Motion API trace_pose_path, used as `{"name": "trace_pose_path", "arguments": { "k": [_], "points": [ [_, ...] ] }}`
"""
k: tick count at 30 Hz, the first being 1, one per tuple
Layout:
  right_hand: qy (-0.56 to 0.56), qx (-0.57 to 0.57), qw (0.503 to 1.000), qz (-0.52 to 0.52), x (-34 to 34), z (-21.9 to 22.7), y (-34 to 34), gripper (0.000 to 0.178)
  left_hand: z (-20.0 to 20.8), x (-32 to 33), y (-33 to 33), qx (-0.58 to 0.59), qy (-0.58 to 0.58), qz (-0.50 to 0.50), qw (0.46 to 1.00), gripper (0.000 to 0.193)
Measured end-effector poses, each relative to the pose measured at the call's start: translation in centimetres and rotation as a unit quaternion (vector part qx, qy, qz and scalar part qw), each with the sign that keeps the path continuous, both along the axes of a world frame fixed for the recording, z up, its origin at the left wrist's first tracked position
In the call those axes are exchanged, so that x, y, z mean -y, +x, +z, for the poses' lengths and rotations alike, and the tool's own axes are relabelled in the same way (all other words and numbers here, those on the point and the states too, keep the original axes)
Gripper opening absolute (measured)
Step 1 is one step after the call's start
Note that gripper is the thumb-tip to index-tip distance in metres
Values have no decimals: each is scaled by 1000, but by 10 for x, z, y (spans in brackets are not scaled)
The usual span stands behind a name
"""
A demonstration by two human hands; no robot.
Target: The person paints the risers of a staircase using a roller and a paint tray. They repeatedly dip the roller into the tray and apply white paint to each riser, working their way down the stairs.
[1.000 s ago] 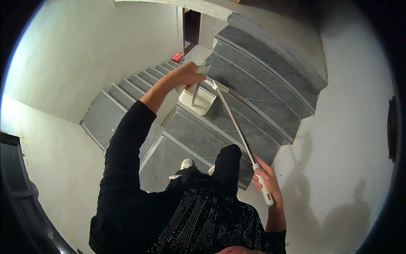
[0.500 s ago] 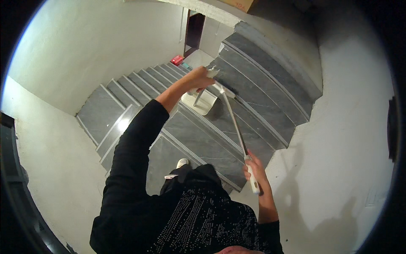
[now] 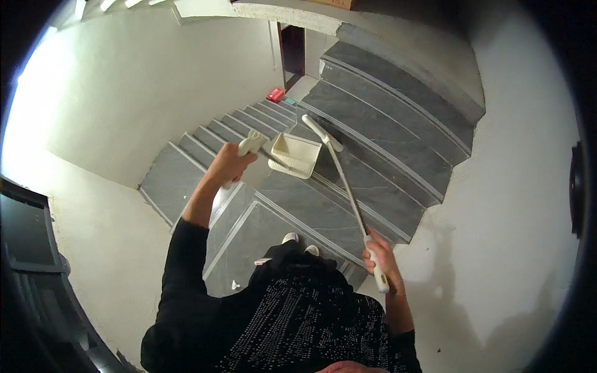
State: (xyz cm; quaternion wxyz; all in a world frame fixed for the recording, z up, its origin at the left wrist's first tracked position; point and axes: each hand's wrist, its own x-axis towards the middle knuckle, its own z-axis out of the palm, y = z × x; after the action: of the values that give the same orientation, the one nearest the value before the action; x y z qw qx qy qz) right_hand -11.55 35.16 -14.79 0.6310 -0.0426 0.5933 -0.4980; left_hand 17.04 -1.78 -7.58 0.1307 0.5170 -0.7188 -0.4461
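My left hand point(image 3: 229, 165) is closed round the white handle of a long-handled dustpan. The cream ribbed pan of the dustpan point(image 3: 295, 155) is low over the grey stairs point(image 3: 367, 115), its open side facing up and right; whether it touches a step I cannot tell. In my right hand point(image 3: 380, 255) is the white grip of a broom point(image 3: 348, 186) with a metal stick. Its white head point(image 3: 322, 132) lies just right of the pan, dark bristles against the steps.
Stairs curve down to the left and up to the right. A red box point(image 3: 275, 95) lies by the far wall near a dark doorway point(image 3: 292, 53). A scrap of white paper point(image 3: 236, 285) is on the step left of my feet. Pale walls point(image 3: 497, 205) stand at both sides.
My left hand has moved left and nearer to me, tilting the dustpan's handle left and uncovering pan and broom head. The right hand still holds the broom. A second shoe now shows.
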Motion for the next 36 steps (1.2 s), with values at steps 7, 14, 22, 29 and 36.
{"name": "trace_pose_path", "arguments": {
  "k": [7, 14, 22, 29, 36],
  "points": [
    [38, -85, 993, 70, 55, -71, 1, 67, 22, -50, 69, 50, 48, 47, 996, 24],
    [79, -57, 992, 85, 60, -50, 35, 66, 10, -47, 108, 53, 106, 70, 991, 21],
    [22, -57, 995, 77, 117, -51, 42, 70, -5, -20, 131, 105, 90, 1, 990, 24],
    [70, -160, 974, 146, 189, -97, 85, 69, -84, 1, 120, 66, 71, -52, 994, 31],
    [130, -102, 968, 190, 118, -18, 85, 65, -135, 14, 115, 34, 18, -92, 995, 32]
  ]
}}
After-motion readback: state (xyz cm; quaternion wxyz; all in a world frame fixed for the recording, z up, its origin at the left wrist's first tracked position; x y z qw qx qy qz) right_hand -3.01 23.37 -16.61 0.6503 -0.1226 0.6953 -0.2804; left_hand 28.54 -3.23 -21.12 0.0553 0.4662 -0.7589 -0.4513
